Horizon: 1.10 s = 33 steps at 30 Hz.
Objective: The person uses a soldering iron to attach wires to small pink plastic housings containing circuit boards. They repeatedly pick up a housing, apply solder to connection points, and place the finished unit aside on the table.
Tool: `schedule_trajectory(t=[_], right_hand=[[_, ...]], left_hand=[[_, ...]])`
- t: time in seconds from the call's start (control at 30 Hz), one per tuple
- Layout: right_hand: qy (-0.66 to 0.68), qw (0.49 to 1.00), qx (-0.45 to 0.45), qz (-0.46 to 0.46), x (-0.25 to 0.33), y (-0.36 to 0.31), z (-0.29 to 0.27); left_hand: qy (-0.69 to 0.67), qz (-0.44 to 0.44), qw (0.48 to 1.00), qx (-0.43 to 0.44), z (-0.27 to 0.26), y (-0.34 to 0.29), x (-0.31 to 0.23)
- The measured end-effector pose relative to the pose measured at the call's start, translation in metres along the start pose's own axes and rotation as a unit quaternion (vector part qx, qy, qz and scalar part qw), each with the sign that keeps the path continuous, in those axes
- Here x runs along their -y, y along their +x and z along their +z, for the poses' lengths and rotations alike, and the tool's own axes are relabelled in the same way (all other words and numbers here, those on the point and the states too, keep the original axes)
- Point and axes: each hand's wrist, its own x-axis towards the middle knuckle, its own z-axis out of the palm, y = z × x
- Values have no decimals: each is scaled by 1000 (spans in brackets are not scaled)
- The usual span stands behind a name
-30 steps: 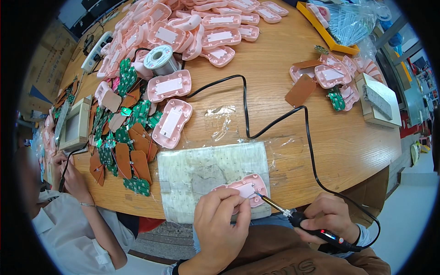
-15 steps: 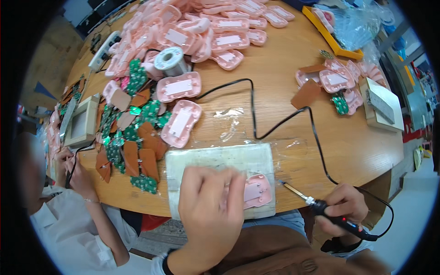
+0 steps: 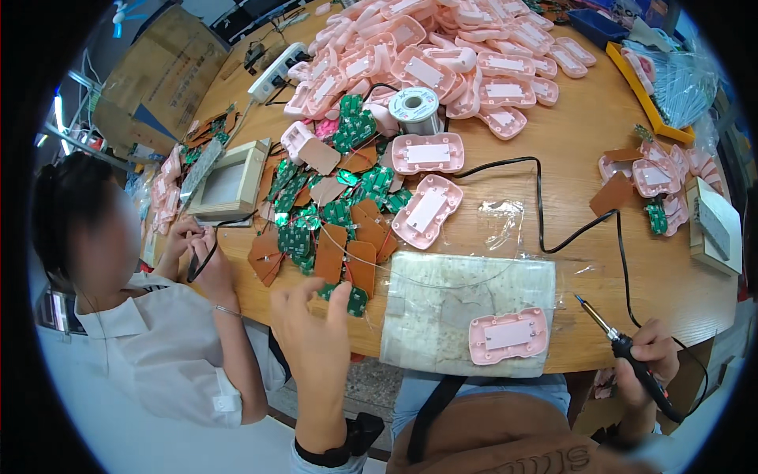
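Note:
My left hand (image 3: 312, 336) is open, its thumb and fingers apart, holding nothing. Its fingertips are beside the near edge of a pile of circuit boards (image 3: 347, 299), green on one side and brown on the other. In my right hand (image 3: 654, 355) is a soldering iron (image 3: 621, 345) with a black handle, its tip pointing up and left, clear of the mat. A pink plastic shell (image 3: 509, 336) with a white rectangle lies on the pale worn mat (image 3: 426, 340). Over the mat's upper part curves a thin grey wire (image 3: 442, 286).
Two pink shells (image 3: 427, 212) lie beyond the mat, near a solder spool (image 3: 414, 110) and a large heap of shells (image 3: 426, 67). The iron's black cord (image 3: 541, 213) bends across the table. A co-worker (image 3: 158, 332) sits at left; a yellow tray (image 3: 655, 110) is far right.
My left hand has moved left off the mat, uncovering the pink shell, and its fingers have spread. The whole view has shifted left. My right hand still holds the soldering iron.

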Motion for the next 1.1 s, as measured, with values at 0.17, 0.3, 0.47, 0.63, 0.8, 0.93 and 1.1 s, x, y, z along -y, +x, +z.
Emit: schedule_trajectory(t=[0.17, 0.3, 0.47, 0.63, 0.8, 0.93, 1.1], right_hand=[[12, 1000, 20, -9, 2, 7, 9], [8, 999, 14, -35, 10, 15, 13], [211, 971, -104, 49, 33, 19, 30], [193, 971, 132, 50, 42, 50, 44], [282, 951, 118, 49, 42, 63, 63], [259, 961, 89, 47, 49, 64, 64], [119, 988, 41, -94, 56, 68, 65]], left_hand=[[93, 12, 995, -17, 28, -7, 42], [-401, -243, 874, 128, -2, -4, 48], [-400, -202, 874, 187, -61, -14, 28], [-387, -46, 889, 241, -65, -37, -19], [-302, 115, 906, 272, -45, -46, -42], [-263, 148, 916, 266, -39, -46, -53], [-293, 188, 918, 191, -36, -53, -72]])
